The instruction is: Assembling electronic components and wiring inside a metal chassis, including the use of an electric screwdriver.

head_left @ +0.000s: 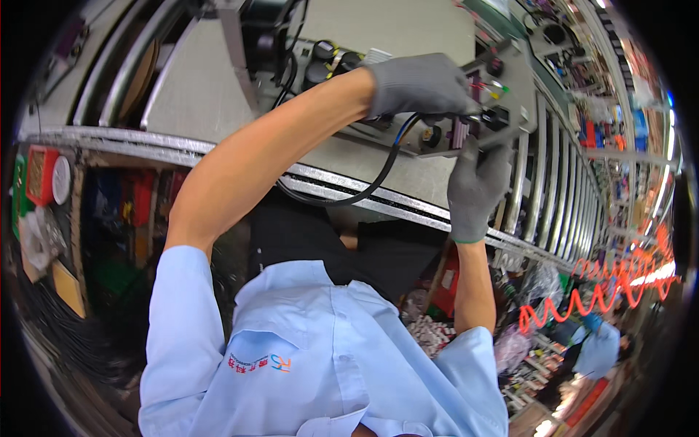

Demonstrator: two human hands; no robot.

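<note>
A metal assembly (518, 86) with purple blocks (460, 132), black round parts and thin coloured wires lies on the workbench. My left hand (419, 86), in a grey glove, reaches across it from the left. Its fingertips are closed by the purple blocks, on something small that I cannot make out. At the assembly's near edge, my right hand (480, 186), gloved in grey too, grips the metal plate, with thumb and fingers over that edge. A black cable (375, 182) with blue and brown wires at its end loops down from beneath my left hand.
Metal rollers (557, 207) run along the right, and more rollers (131, 62) lie at the far left. A metal rail (335, 186) edges the bench. Red bins (42, 175) stand at left, and a coiled red hose (597, 295) hangs at right. A person in blue (598, 351) is farther right.
</note>
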